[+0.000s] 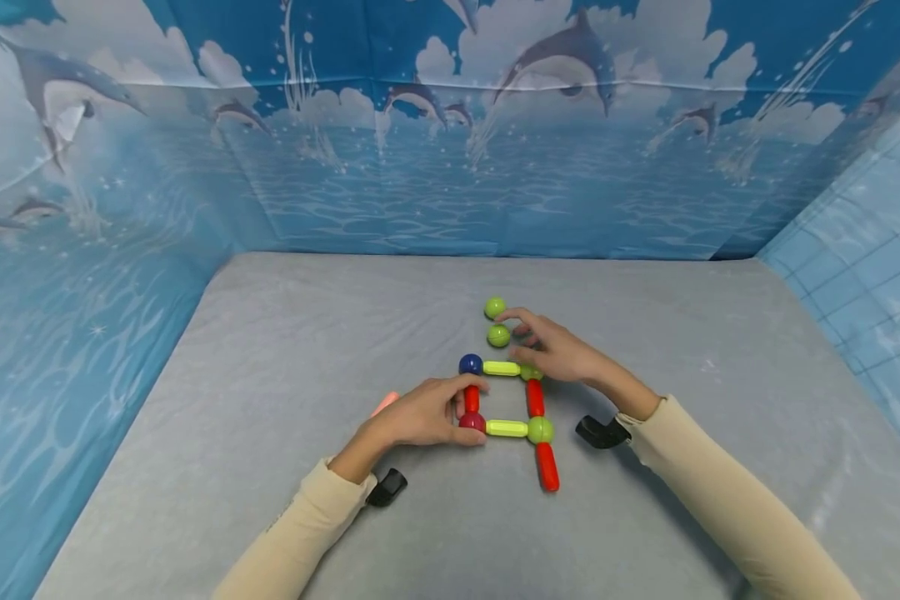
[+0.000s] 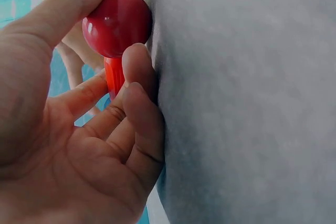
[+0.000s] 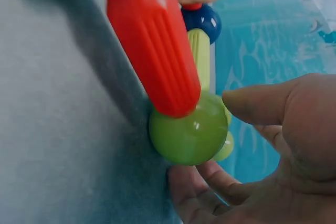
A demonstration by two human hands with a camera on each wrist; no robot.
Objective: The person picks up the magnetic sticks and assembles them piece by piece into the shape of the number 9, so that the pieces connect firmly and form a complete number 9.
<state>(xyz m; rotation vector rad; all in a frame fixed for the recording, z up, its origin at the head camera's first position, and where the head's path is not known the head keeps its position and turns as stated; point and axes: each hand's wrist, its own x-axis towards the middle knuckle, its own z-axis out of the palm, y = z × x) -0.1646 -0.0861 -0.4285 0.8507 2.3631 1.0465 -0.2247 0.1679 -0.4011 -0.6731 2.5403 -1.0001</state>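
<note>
Magnetic rods and balls form a square on the grey cloth. My left hand [image 1: 429, 412] grips its left side, thumb on the dark red ball [image 2: 117, 23] and fingers curled by the red rod [image 2: 114, 74]. A blue ball [image 1: 470, 363] marks the far left corner. Yellow-green rods [image 1: 507, 428] make the near and far sides. My right hand [image 1: 558, 348] is at the far right corner, thumb beside the green ball [image 3: 188, 129], index finger reaching toward two loose green balls [image 1: 495, 307]. Another red rod [image 1: 547, 467] sticks out from the near right green ball [image 1: 540, 430].
An orange-pink piece [image 1: 384, 403] lies partly hidden behind my left hand. Black wrist-camera mounts [image 1: 387, 487] hang at both cuffs. A dolphin-print curtain [image 1: 420, 208] stands along the back and sides of the grey table surface [image 1: 307, 325].
</note>
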